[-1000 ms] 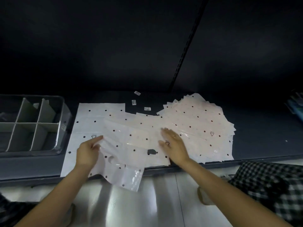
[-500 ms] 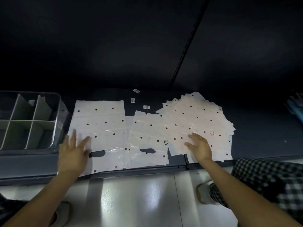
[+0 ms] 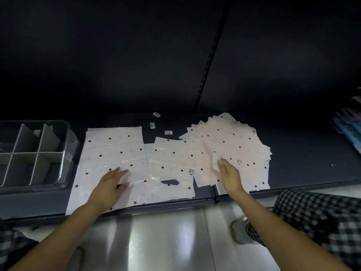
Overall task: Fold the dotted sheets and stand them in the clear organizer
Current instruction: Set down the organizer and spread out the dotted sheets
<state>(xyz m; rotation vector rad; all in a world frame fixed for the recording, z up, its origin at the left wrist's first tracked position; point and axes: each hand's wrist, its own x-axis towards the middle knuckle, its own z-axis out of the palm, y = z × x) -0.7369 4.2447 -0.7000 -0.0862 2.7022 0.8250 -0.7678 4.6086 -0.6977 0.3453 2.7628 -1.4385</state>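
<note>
Fingers: those of the left hand are held straight and close together, laid flat on the large dotted sheet at lower centre-left; those of the right hand are extended toward the fanned pile, and a lifted sheet corner is seen at the fingertips, though whether it is pinched cannot be told.
Nearest ground: a glossy pale floor is shown along the bottom, with checked fabric at lower right and a pale shoe beside it.
Forearms: both are stretched up from the bottom edge onto the shelf.
Shelf: a dark shelf board is crossed left to right at mid-frame; all sheets are spread on it.
Left sheet: it is laid flat, its near edge reaching the shelf's front lip.
Middle sheet: it is placed between the hands, overlapping the left sheet's right edge; a dark oval handle cut-out and a triangle mark are seen on it.
Pile: many dotted sheets are fanned out right of centre, overlapping the middle sheet.
Organizer: the clear organizer is set at the left edge, just beside the left sheet, and is divided by grey partitions; no dotted sheets can be seen in it.
Labels: three small white stickers are scattered behind the sheets.
Far background: a dark back panel with a slotted upright is seen; coloured items are visible at the right edge.
</note>
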